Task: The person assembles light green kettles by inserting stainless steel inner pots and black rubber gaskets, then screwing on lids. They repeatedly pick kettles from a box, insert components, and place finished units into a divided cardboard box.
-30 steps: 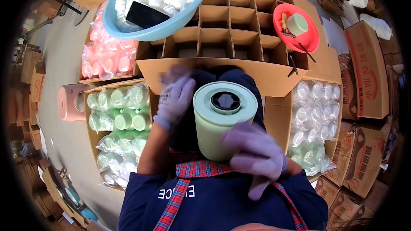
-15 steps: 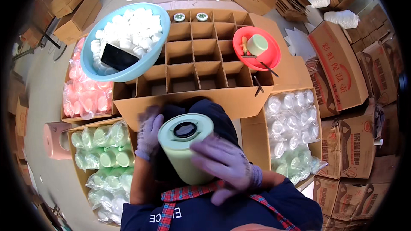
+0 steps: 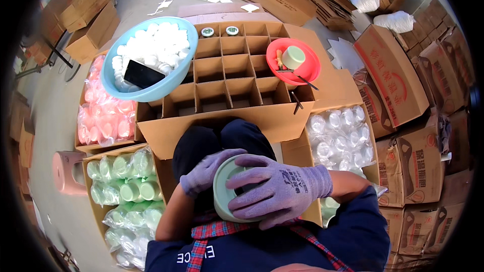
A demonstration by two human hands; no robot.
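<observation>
“On the near side of the divided carton (image 3: 166,133), where do we find the green container (image 3: 222,194)?”

“Between the carton and us, top partly covered.”

“And our hands?”

“Both on the container: right hand (image 3: 280,189) spread across the top, left hand (image 3: 207,172) at the rim's carton-facing side. Left fingertips are hidden; we cannot tell whether either hand grips.”

“How do we work well?”

“We should steady the base first, then spread right-hand pressure evenly and squarely over the top.”

On a divided brown cardboard carton (image 3: 208,64), a round light-blue plastic basin (image 3: 156,92) is set beyond the purple-gloved left hand (image 3: 207,172), a red plastic bowl (image 3: 309,66) beyond the right hand (image 3: 282,186).
</observation>
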